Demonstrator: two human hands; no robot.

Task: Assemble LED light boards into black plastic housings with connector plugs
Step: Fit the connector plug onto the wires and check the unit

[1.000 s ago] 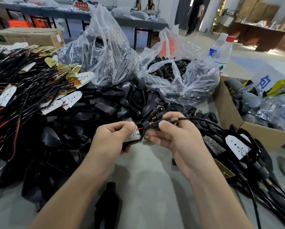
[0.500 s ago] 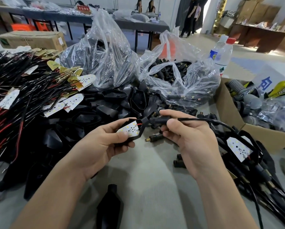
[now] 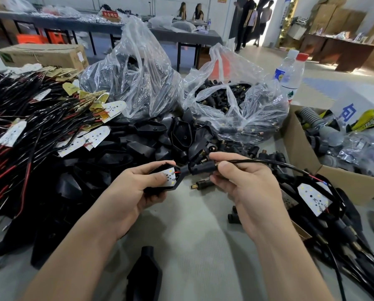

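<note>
Drawn slightly apart since earlier, the left hand (image 3: 129, 196) grips the black housing (image 3: 180, 176), LED board (image 3: 169, 175) seated face-up, steadying it while the right hand (image 3: 246, 190) pinches the connector plug (image 3: 201, 169) against its neck, apparently for seating.

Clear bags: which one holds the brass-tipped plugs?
The right-hand bag, beside the water bottles: plugs show in its open mouth. The left-hand bag shows only dark, unclear contents.

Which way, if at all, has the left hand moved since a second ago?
Yes. The left hand, gripping the held housing, has shifted slightly left, away from the right hand, judged against the loose black housing lying nearest the camera.
</note>
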